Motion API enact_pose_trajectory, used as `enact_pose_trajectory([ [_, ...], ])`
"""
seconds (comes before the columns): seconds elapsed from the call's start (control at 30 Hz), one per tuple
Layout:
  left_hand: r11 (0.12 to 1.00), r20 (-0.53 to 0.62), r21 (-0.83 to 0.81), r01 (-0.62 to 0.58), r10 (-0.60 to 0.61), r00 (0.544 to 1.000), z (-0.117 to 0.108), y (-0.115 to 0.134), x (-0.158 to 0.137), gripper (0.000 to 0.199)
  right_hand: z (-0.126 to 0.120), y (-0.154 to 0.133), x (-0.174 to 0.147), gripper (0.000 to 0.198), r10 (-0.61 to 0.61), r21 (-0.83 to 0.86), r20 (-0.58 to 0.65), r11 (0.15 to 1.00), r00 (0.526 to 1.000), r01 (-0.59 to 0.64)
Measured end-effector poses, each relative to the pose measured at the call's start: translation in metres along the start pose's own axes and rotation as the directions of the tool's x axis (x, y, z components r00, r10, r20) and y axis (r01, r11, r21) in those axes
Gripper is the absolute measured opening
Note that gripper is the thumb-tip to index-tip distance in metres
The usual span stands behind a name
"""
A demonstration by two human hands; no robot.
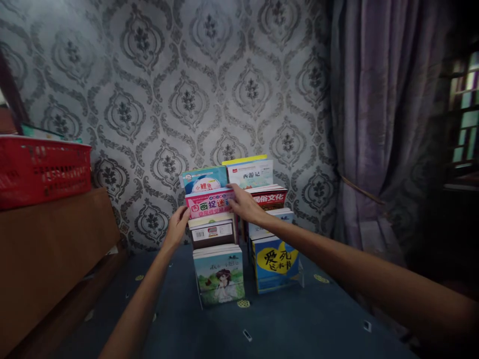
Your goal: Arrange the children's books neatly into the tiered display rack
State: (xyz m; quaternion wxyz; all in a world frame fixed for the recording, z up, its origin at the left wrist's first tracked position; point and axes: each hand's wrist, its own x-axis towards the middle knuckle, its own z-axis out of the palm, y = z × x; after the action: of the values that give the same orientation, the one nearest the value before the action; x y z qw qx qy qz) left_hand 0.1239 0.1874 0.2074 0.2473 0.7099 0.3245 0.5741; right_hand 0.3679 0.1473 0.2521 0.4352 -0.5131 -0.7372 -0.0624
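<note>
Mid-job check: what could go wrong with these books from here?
The pink book, with the left hand and the right hand at its side edges, might snag the light-blue book close behind it. The right hand might also nudge the red book, whose left part it overlaps in this view.

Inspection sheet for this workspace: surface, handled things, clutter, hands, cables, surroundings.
Surface: dark bluish cover with small scattered motifs.
Handled things: pink book, standing in the left of two columns of books.
Clutter: red basket atop a brown box, at left.
Hands: left hand at the pink book's left edge, right hand at its right; grip unclear.
Cables: nothing seen.
Surroundings: patterned wallpaper behind, purple curtain at right.
</note>
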Motion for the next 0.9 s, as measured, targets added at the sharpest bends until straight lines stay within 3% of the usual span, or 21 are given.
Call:
enact_pose_trajectory([
  [0.2, 0.996, 0.055, -0.062, 0.057, -0.054, 0.997, -0.006, -0.003, 0.0, 0.05, -0.006, -0.004, -0.012, 0.05, -0.012, 0.025, 0.011, 1.0, 1.0, 0.012],
  [0.37, 0.998, 0.08, -0.028, 0.05, -0.048, 0.996, -0.007, -0.008, 0.001, 0.047, -0.011, -0.006, -0.01, 0.045, 0.06, 0.074, 0.057, 0.995, 0.997, -0.064],
  [0.57, 0.998, -0.026, 0.017, 0.06, -0.06, 0.998, -0.002, -0.011, 0.013, 0.044, -0.009, -0.011, 0.004, 0.043, 0.088, -0.007, 0.066, 0.996, 0.994, -0.087],
  [0.9, 0.999, -0.046, 0.042, 0.009, -0.007, 0.999, -0.002, -0.013, 0.012, 0.042, -0.007, -0.003, -0.001, 0.042, 0.019, 0.053, 0.032, 0.998, 0.999, -0.021],
])
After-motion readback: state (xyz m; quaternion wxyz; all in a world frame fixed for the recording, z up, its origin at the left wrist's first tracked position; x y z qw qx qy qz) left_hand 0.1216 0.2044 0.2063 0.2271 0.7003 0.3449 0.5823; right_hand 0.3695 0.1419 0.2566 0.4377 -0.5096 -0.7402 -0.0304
